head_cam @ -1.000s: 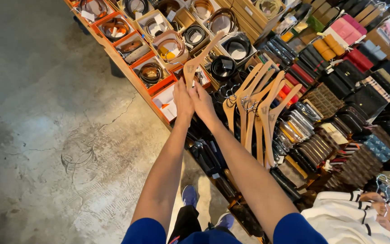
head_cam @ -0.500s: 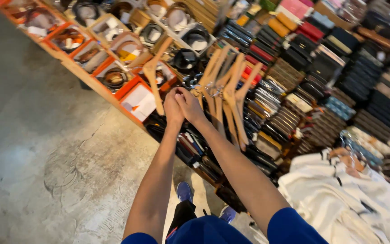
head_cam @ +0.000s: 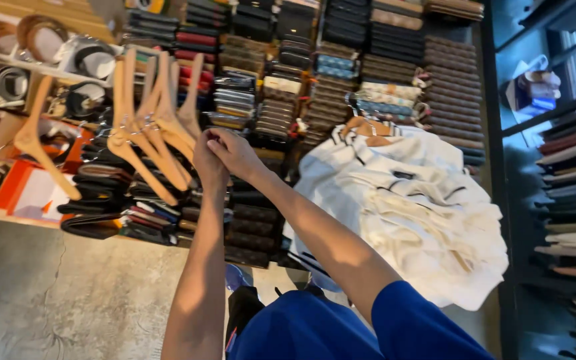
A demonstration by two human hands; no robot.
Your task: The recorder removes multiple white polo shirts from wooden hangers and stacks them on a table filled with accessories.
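Both hands meet above a display of folded wallets, and they share one bundle of wooden hangers (head_cam: 151,127). The left hand (head_cam: 209,163) is clenched round the hooks where the bundle gathers, and the right hand (head_cam: 235,152) lies just beside it, touching it, fingers curled over the same spot. From that grip the hangers fan out to the left and upward, their long arms running slantwise away from the hands, so the whole bundle lies on the left hand's side. One more single hanger (head_cam: 35,143) sits apart, further left, over an orange box (head_cam: 31,193). Under the hands, rows of wallets (head_cam: 248,100) stand packed on a sloping shelf, dark ones low and patterned ones higher up. To the right, near the right forearm, a heap of white shirts (head_cam: 408,200) with dark trim lies over the goods, with a hanger showing at its top. Coiled belts (head_cam: 95,60) in open boxes fill the upper left. Grey concrete floor (head_cam: 68,293) shows below, and dark shelving (head_cam: 568,200) stands at the far right.
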